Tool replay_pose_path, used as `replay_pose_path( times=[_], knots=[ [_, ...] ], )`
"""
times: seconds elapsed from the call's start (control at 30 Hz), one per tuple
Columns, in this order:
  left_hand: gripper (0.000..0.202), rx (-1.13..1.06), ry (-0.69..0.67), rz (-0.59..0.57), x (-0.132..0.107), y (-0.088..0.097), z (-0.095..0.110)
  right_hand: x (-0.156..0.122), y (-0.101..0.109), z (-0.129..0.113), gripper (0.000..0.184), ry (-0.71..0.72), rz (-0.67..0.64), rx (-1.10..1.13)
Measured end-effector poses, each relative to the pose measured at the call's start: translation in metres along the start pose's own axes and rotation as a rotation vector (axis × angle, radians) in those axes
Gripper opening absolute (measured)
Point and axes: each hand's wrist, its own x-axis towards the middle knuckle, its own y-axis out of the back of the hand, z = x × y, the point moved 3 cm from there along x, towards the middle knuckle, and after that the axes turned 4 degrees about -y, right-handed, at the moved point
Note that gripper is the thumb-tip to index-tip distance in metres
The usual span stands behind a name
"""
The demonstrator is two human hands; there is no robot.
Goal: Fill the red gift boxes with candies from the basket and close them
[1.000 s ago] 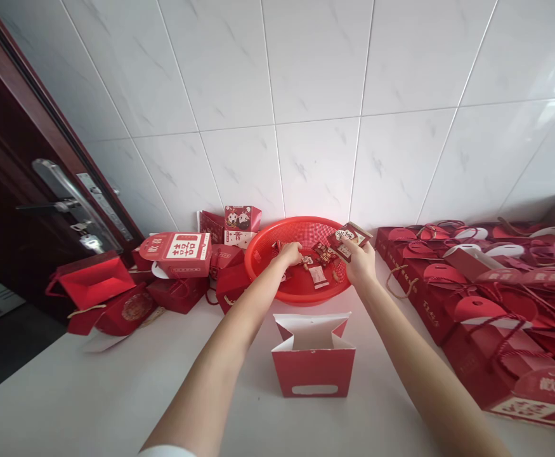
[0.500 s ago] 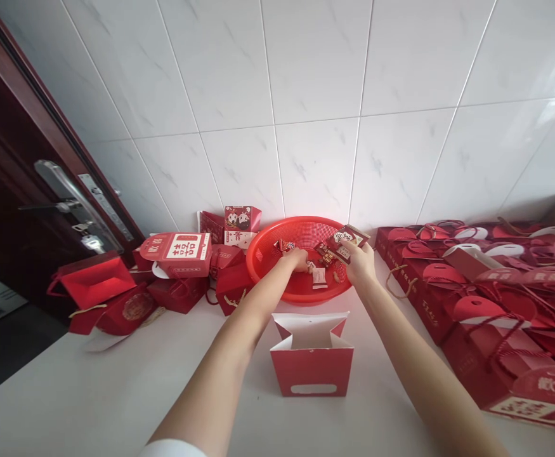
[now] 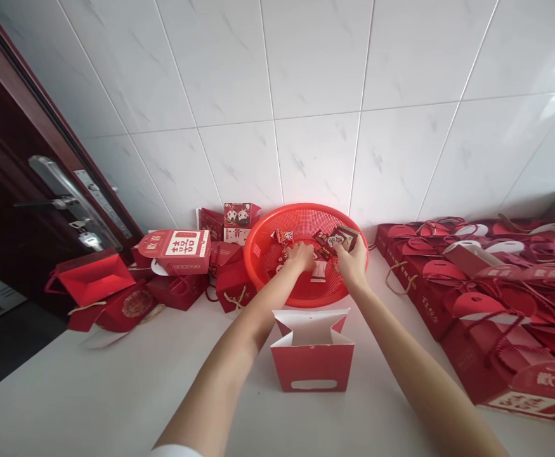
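Note:
A round red mesh basket [image 3: 265, 238] stands against the tiled wall and holds several small wrapped sweets. My left hand [image 3: 300, 257] reaches into it with the fingers curled down onto the sweets. My right hand [image 3: 352, 260] is inside the basket's right side, closed on a dark red packet [image 3: 340, 239]. An open red paper gift bag [image 3: 312, 350] with a white inside stands on the white counter just in front of the basket, between my forearms.
Rows of closed red gift boxes with rope handles [image 3: 486, 298] fill the counter's right side. More red boxes and bags [image 3: 175, 251] lie in a heap at the left. A dark door with a metal handle [image 3: 53, 190] is at the far left.
My right hand has moved left and down into the basket with the packet. My left hand has shifted slightly toward the basket's middle.

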Motion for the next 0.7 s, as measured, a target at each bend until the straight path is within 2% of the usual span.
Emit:
replay_pose_path(
  times=[0.2,0.43,0.5,0.7],
  knots=[
    [0.036,0.032,-0.071,0.257,-0.012,0.002,0.025,0.006,0.011,0.015,0.019,0.032,-0.018,-0.027],
    [0.039,0.023,-0.268,0.397,-0.002,-0.007,0.029,0.023,0.024,0.044,0.033,-0.064,0.021,0.114],
    [0.046,-0.013,-0.309,0.396,0.003,-0.009,0.026,0.024,0.022,0.043,0.034,-0.079,0.007,0.138],
    [0.055,-0.173,-0.282,0.241,0.01,-0.007,0.006,0.022,0.013,0.022,0.035,-0.17,-0.122,0.347]
  ],
)
